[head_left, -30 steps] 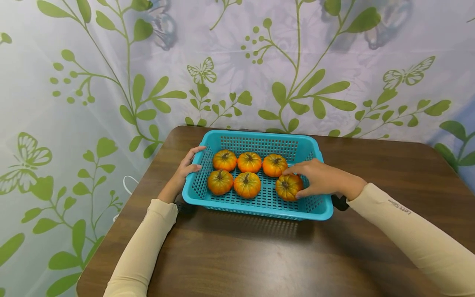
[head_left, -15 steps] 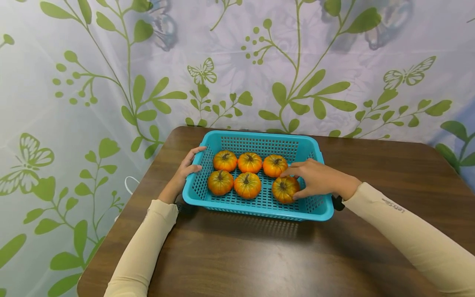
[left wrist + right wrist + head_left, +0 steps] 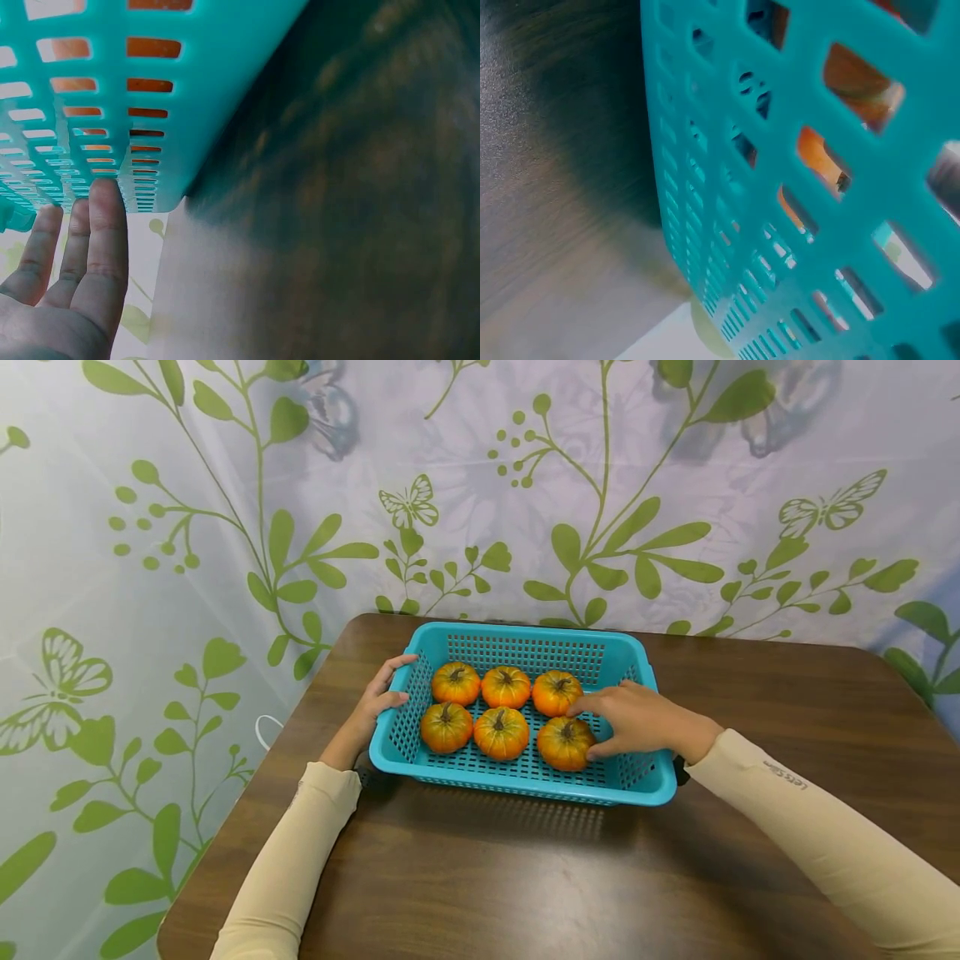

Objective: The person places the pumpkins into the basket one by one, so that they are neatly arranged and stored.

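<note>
A turquoise plastic basket [image 3: 517,787] with slotted walls holds several small orange pumpkins, set in two rows. Inside it, at the right end of the near row, my right hand [image 3: 637,718] grips a pumpkin [image 3: 564,745] between thumb and fingers. That pumpkin stands close to the far-row pumpkin [image 3: 556,692] behind it; a gap separates it from the near-row pumpkin [image 3: 501,733] to its left. At the basket's left end, my left hand [image 3: 371,706] rests against the rim; its straight fingers [image 3: 105,247] touch the outer wall in the left wrist view. The right wrist view shows only the basket's slotted wall [image 3: 817,247].
The basket stands on a brown wooden table [image 3: 480,877], near its back edge. Behind and to the left hangs a pale curtain [image 3: 480,485] printed with green leaves and butterflies. A white cable [image 3: 262,731] shows beside the table's left edge.
My right hand has moved left inside the basket, bringing the gripped pumpkin nearer to the others in its row. The left hand has stayed at the basket's left end.
</note>
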`<state>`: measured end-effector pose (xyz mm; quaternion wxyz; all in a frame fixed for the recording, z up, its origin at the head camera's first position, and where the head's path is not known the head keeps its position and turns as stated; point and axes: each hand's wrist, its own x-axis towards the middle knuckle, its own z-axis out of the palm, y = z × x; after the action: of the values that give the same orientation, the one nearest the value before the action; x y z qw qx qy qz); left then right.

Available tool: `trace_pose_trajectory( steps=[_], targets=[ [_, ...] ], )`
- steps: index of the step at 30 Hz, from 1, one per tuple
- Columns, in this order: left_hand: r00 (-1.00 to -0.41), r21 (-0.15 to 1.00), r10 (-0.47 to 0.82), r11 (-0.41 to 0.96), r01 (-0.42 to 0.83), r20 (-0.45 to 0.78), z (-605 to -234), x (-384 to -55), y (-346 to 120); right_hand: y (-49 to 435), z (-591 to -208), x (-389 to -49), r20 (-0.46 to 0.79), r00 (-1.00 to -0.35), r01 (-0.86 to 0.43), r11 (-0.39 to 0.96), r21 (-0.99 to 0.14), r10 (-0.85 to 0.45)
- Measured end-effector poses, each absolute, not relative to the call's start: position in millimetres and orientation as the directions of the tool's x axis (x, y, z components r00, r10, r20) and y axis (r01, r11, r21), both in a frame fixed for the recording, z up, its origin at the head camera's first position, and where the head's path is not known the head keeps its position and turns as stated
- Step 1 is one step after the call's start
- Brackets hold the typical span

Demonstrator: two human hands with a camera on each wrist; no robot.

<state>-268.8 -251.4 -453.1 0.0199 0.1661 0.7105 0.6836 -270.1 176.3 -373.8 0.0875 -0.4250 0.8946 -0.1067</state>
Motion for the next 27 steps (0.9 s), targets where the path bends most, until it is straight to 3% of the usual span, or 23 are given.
trace_pose_trajectory(
  steps=[15, 27],
  targets=[
    [-0.945, 0.979, 0.266, 0.013, 0.202, 0.191, -452, -269, -251, 174, -384, -273, -0.025, -0.658, -0.735, 0.65, -0.194, -0.752],
    [-0.934, 0.975, 0.289, 0.015, 0.223, 0.209, -454, -270, -252, 174, -385, -271, 0.013, -0.642, -0.758, 0.632, -0.161, -0.766]
  ],
)
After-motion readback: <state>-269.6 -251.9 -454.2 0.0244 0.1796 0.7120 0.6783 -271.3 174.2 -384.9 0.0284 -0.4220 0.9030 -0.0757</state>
